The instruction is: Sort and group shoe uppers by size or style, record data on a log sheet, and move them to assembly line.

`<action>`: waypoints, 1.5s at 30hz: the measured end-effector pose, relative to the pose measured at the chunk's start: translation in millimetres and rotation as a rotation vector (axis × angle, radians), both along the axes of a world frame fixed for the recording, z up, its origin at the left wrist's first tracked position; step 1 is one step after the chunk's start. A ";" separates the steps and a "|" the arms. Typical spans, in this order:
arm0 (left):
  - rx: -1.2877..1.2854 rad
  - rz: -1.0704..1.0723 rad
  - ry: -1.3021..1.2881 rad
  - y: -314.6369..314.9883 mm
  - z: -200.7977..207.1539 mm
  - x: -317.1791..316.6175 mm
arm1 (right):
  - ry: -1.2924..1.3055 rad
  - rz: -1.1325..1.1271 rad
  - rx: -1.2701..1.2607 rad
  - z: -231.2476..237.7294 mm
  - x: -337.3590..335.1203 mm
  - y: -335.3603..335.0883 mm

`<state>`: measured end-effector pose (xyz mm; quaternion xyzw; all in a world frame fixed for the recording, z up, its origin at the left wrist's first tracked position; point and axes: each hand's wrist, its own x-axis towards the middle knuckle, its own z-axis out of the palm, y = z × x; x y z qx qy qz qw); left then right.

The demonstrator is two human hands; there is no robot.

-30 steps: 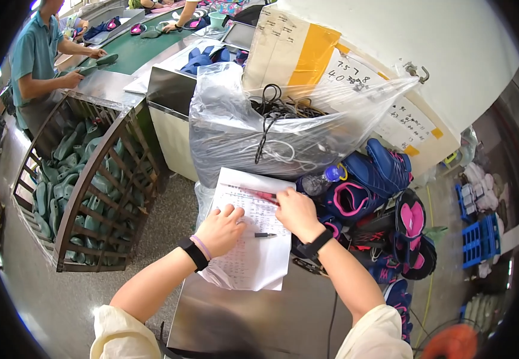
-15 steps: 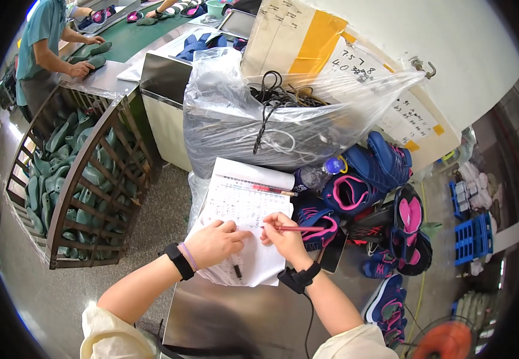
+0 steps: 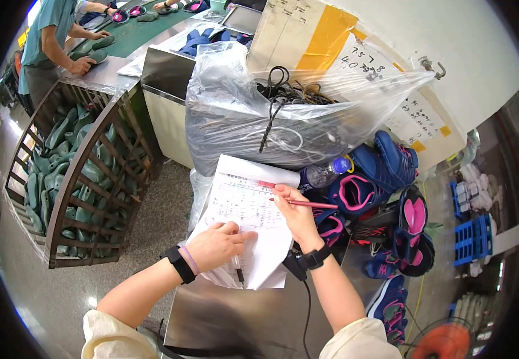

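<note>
My right hand (image 3: 298,218) grips a slim dark red pen (image 3: 313,204) near the right edge of a stack of written paper sheets (image 3: 259,221). The tip of this pen points left, over the upper part of the page. My left hand (image 3: 216,246) rests on the lower left of the sheets, fingers loosely bent and lying on the paper. A clear pen with a black grip (image 3: 239,272) shows just below its fingers, apparently lying on the paper. Another red and clear pen (image 3: 264,183) lies across the top of the page, close to my right fingertips.
Beyond the papers sits a clear plastic bag (image 3: 229,131) of dark laces. A bottle (image 3: 322,175) and several navy and pink shoes (image 3: 355,191) crowd the right. On the left stands a slatted rack (image 3: 71,197) full of green shoe lasts. A co-worker (image 3: 47,42) handles lasts at the back.
My right hand has moved up and right with the red pen, from the page's middle to near its top right. The sheets have shifted slightly; my left hand has barely moved.
</note>
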<state>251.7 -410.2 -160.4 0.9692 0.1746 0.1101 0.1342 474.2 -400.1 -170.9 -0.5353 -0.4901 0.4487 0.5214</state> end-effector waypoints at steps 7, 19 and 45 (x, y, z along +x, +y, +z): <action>0.076 0.029 0.015 -14.1 5.2 -0.5 | -0.028 0.159 -0.220 3.4 -0.6 -39.7; 0.090 0.083 0.014 -16.0 7.2 1.3 | -0.483 0.026 0.040 -2.3 -17.5 -48.7; 0.066 0.099 0.000 -14.9 2.8 0.3 | -0.543 -0.054 0.126 -9.6 -21.1 -48.5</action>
